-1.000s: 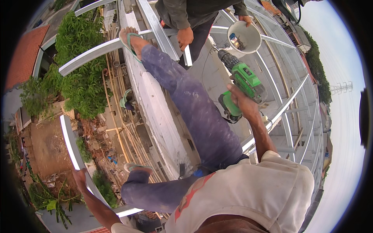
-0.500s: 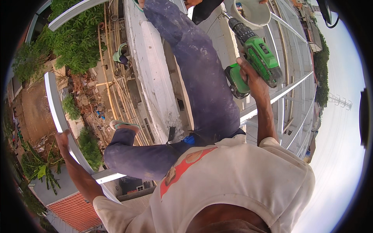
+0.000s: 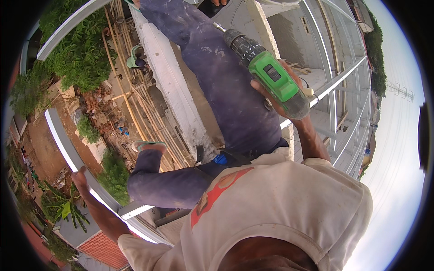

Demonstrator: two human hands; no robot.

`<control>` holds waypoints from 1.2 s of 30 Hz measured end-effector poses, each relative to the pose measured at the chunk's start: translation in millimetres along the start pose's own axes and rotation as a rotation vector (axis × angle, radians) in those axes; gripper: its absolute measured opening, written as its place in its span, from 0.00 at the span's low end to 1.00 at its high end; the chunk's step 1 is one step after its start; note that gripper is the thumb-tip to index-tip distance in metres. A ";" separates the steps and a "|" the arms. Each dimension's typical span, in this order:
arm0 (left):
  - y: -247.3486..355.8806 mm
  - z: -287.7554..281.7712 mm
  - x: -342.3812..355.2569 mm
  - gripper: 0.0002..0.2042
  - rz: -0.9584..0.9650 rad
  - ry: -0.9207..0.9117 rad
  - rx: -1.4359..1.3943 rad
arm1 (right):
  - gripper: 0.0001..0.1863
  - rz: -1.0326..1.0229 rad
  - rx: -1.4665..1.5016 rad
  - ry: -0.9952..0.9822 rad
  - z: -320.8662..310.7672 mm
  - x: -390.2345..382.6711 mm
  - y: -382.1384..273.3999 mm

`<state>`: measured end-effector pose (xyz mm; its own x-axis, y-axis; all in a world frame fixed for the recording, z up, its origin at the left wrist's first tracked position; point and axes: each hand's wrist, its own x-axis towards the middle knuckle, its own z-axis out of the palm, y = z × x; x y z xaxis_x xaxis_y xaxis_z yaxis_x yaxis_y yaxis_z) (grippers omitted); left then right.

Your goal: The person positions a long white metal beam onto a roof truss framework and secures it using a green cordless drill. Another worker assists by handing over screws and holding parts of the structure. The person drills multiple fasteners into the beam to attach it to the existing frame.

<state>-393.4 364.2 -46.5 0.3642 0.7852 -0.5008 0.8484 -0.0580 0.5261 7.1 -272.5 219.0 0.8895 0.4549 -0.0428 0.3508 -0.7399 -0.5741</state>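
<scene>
My right hand (image 3: 285, 90) is wrapped around a green and black cordless drill (image 3: 273, 77), held over my right thigh. The drill's chuck and bit point up and to the left, touching nothing that I can make out; its handle is hidden under the body. Out to the left, my left hand (image 3: 80, 178) is closed on the edge of a silver metal channel (image 3: 63, 140). This channel slopes down to the right and meets a short metal cross piece (image 3: 135, 209) near my left knee.
I sit high up beside a rough concrete wall top (image 3: 169, 77). Bamboo poles (image 3: 144, 117) and debris lie far below on the left. Metal framing (image 3: 341, 74) spans the right side. Another person's hand (image 3: 219, 2) and a pale bucket (image 3: 278, 5) show at the top edge.
The drill has swung left and turned, coming from beside my thigh to over it. The bucket has slid mostly out of view at the top. My left hand still grips the channel.
</scene>
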 end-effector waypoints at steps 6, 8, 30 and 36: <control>-28.3 -10.4 18.4 0.16 -0.021 -0.029 0.004 | 0.26 -0.002 0.104 -0.075 14.7 -2.2 4.4; -28.6 -6.2 17.8 0.15 0.043 -0.020 -0.060 | 0.26 -0.044 0.043 -0.065 16.7 -2.3 7.0; -40.2 2.3 27.0 0.19 0.100 0.099 0.052 | 0.27 -0.150 -0.166 -0.110 16.4 8.1 -4.6; -18.6 8.0 18.0 0.23 0.102 0.063 0.015 | 0.28 -0.164 -0.159 -0.109 13.0 5.3 -4.6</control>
<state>-399.5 374.5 -70.8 0.4240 0.8121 -0.4009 0.8142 -0.1480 0.5614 6.4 -260.2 210.8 0.7828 0.6200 -0.0523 0.5376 -0.7163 -0.4449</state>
